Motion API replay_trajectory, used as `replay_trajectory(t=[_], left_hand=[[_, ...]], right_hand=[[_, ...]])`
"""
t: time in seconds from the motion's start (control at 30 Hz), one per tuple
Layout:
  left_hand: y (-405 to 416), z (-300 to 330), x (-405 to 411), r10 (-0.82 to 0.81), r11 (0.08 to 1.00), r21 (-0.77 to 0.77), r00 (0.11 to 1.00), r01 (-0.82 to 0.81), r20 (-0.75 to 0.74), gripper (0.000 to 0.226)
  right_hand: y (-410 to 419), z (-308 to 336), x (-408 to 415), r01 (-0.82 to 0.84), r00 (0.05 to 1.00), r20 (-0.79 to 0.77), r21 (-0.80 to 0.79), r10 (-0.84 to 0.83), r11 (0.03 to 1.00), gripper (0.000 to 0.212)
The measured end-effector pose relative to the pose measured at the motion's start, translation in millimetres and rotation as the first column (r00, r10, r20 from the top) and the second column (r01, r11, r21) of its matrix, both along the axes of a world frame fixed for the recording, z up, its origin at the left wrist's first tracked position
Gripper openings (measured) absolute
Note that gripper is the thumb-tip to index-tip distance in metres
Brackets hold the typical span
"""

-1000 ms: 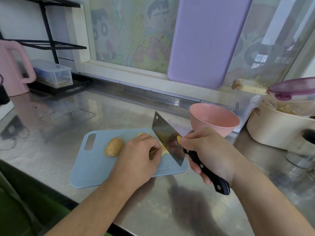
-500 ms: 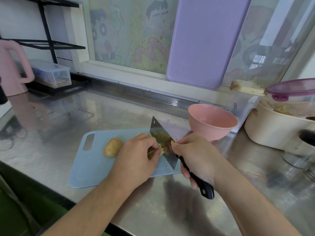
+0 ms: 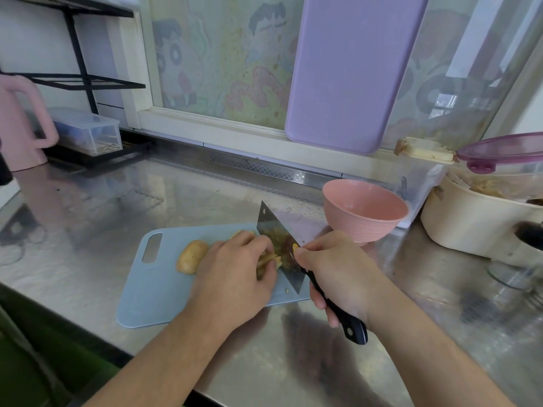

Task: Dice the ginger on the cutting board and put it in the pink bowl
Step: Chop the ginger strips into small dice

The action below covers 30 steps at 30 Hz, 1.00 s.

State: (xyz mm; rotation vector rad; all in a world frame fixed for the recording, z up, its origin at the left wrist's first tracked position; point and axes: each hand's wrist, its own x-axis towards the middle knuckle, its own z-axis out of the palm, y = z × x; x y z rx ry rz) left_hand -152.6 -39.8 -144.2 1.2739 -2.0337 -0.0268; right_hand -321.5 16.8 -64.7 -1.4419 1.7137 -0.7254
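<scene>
Now ginger (image 3: 266,261) (sliced) lies between both hands.

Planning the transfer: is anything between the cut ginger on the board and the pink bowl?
Only the knife in the right hand stands between the cut ginger and the pink bowl; the counter past the cutting board shows no obstacle.

Steel counter (image 3: 205,195): cutting board (image 3: 152,292), pink bowl (image 3: 364,212)
</scene>
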Motion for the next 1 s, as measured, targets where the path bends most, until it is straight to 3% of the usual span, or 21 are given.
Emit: replay_trajectory(t=[0.27, 0.37, 0.47, 0.6, 0.67, 0.8, 1.0], left_hand=[[9, 10, -4, 0.171, 0.979, 0.093, 0.981, -0.179, 0.087, 0.048], [8, 13, -3, 0.175, 0.977, 0.132, 0.984, -0.17, -0.027, 0.037], [3, 11, 2, 0.162, 0.985, 0.094, 0.963, -0.144, -0.216, 0.004], [-19, 12, 10, 0.234, 0.964, 0.196, 0.929, -0.182, -0.286, 0.018], [-31, 16, 14, 0.243, 0.943, 0.282, 0.945, -0.178, -0.217, 0.019], [-43, 31, 15, 0.204, 0.899, 0.383, 0.977, -0.213, 0.064, 0.038], [-49, 34, 15, 0.2, 0.912, 0.323, 0.962, -0.251, 0.184, 0.024]], right_hand=[[0, 0, -1, 0.005, 1.0, 0.0, 0.002, -0.005, 1.0, 0.038], [0, 0, -2, -0.002, 1.0, -0.001, 0.001, 0.002, 1.0, 0.038], [0, 0, -3, -0.002, 1.0, 0.005, 0.003, 0.002, 1.0, 0.037], [0, 1, -3, -0.004, 1.0, 0.009, 0.007, 0.004, 1.0, 0.031], [0, 1, -3, -0.004, 1.0, 0.007, 0.011, 0.004, 1.0, 0.029], [-1, 1, -4, -0.011, 1.0, 0.008, 0.006, 0.011, 1.0, 0.033], [0, 1, -5, -0.012, 1.0, 0.009, 0.001, 0.012, 1.0, 0.033]])
